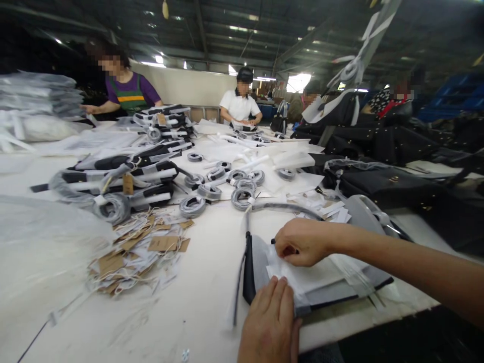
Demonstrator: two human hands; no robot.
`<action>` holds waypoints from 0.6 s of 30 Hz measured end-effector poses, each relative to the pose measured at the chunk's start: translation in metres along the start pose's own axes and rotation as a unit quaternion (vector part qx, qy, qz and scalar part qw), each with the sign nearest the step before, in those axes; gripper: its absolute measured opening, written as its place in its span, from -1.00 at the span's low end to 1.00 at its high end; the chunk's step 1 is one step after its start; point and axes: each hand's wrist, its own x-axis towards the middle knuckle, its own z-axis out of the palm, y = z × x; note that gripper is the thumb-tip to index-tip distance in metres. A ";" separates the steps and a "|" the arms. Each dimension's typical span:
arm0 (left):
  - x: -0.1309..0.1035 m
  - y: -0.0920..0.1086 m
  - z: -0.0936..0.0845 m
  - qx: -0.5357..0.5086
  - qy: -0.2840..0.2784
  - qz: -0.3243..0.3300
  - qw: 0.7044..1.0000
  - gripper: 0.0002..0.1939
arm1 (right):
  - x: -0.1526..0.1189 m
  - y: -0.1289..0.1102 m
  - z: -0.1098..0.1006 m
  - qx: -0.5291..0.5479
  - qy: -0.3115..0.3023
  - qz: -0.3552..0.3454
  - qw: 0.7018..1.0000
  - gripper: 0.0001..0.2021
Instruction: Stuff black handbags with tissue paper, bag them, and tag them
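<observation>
A black bag (247,272) lies flat on the table in front of me, its face covered by a pale grey sheet (260,252) and white paper (317,280). Clear plastic film (293,282) lies across its near left part. My left hand (268,320) rests on the bag's near edge with its fingers stretched out flat. Over the upper part of the bag, my right hand (302,242) is closed, thumb and fingers pinching the film. A wrapped handle (287,206) arches behind the right hand.
Left of the bag is a heap of brown and white hang tags (162,244). Behind it lie wrapped black bundles (151,176) and several coiled wrapped straps (192,205). Black bags (385,184) are piled at the right. Across the table, a person in white (241,105) and another in purple (145,91) work.
</observation>
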 end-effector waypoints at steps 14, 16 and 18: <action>-0.001 0.000 0.017 -0.021 0.094 -0.033 0.995 -0.66 | 0.050 0.002 -0.003 -0.152 -0.160 0.003 0.975 -0.80; -0.001 0.001 0.018 -0.016 0.083 -0.046 0.995 -0.71 | 0.054 0.001 -0.003 -0.149 -0.174 0.010 0.973 -0.81; 0.000 0.001 0.018 -0.007 0.067 -0.054 0.996 -0.74 | 0.058 0.002 -0.003 -0.145 -0.182 0.017 0.972 -0.84</action>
